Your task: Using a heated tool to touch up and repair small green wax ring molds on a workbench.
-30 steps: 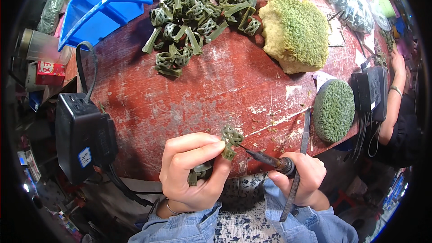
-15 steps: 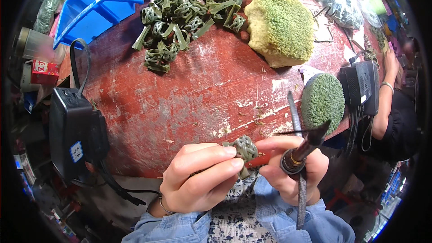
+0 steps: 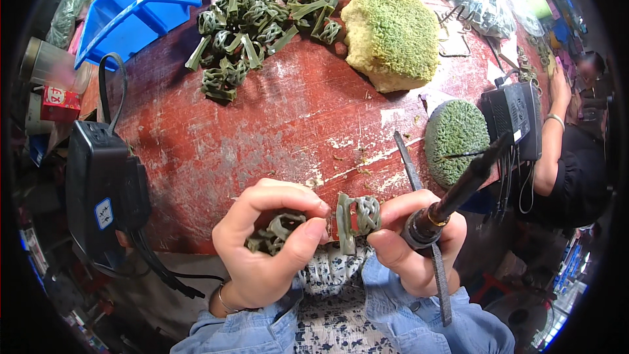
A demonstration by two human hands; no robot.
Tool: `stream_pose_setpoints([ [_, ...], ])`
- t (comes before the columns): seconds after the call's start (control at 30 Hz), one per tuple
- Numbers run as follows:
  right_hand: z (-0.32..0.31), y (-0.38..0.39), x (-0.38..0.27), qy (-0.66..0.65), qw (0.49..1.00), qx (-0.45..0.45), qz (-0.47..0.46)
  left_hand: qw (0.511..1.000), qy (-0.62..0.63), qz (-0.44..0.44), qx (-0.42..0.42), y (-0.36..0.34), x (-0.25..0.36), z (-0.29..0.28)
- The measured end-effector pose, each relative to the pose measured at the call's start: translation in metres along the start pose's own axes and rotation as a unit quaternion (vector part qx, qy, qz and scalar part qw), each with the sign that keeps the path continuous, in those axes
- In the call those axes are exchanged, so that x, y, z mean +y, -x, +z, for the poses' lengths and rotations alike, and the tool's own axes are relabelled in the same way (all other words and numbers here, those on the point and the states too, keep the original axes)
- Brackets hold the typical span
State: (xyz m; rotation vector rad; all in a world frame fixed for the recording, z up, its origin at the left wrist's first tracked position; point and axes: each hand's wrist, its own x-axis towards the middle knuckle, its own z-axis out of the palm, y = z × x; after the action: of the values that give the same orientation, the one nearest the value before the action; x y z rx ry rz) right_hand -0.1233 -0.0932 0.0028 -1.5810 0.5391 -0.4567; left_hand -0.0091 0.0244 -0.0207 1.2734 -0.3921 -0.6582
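Observation:
My left hand is curled around a dark green openwork piece, partly hidden by the fingers; whether it is one piece or more I cannot tell. Its thumb and index tips stand just short of a second green latticed piece with a flat bar along one side. That piece is pinched between the thumb and index finger of my right hand. Through the same hand run a dark pen-like tool, pointing up and right, and a narrow flat grey metal tool with a pointed far end.
Several similar green pieces lie heaped at the back of the red table. Right of them sit a yellow-green sponge-like block and a round green pad. Black boxes with cables flank me. A blue bin stands back left. Another person's arm shows at right.
My left fingers have come off the latticed piece, which now stays in my right hand and is turned. The piece inside my left hand now shows. The whole view has shifted slightly.

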Motion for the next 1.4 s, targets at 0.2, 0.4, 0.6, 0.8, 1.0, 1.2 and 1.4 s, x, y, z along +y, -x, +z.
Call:
stream_pose_setpoints([
  [0.2, 0.002, 0.0, 0.001, 0.006, 1.0, -0.011, -0.015, 0.962, 0.186, -0.175, -0.096, -0.004, 0.003, -0.001],
  [0.4, 0.003, 0.002, 0.005, 0.013, 1.0, -0.003, -0.011, 0.948, 0.19, -0.229, -0.111, -0.01, 0.011, -0.001],
  [0.6, 0.007, 0.004, 0.013, 0.001, 1.0, 0.009, -0.018, 0.975, 0.111, -0.182, -0.056, -0.004, 0.009, 0.004],
  [0.8, 0.008, 0.002, 0.01, 0.013, 1.0, 0.014, -0.013, 0.995, -0.017, -0.086, -0.049, -0.002, 0.005, 0.002],
  [1.0, 0.007, 0.001, 0.009, 0.05, 0.999, 0.005, -0.006, 0.995, -0.081, -0.04, -0.04, -0.002, 0.003, 0.003],
  [1.2, 0.007, -0.001, 0.012, 0.044, 0.999, 0.006, -0.012, 0.978, -0.171, 0.107, -0.053, -0.008, -0.003, 0.002],
  [1.4, 0.007, 0.0, 0.014, 0.03, 0.999, 0.022, -0.007, 0.95, -0.234, 0.201, -0.053, -0.012, -0.001, 0.004],
])
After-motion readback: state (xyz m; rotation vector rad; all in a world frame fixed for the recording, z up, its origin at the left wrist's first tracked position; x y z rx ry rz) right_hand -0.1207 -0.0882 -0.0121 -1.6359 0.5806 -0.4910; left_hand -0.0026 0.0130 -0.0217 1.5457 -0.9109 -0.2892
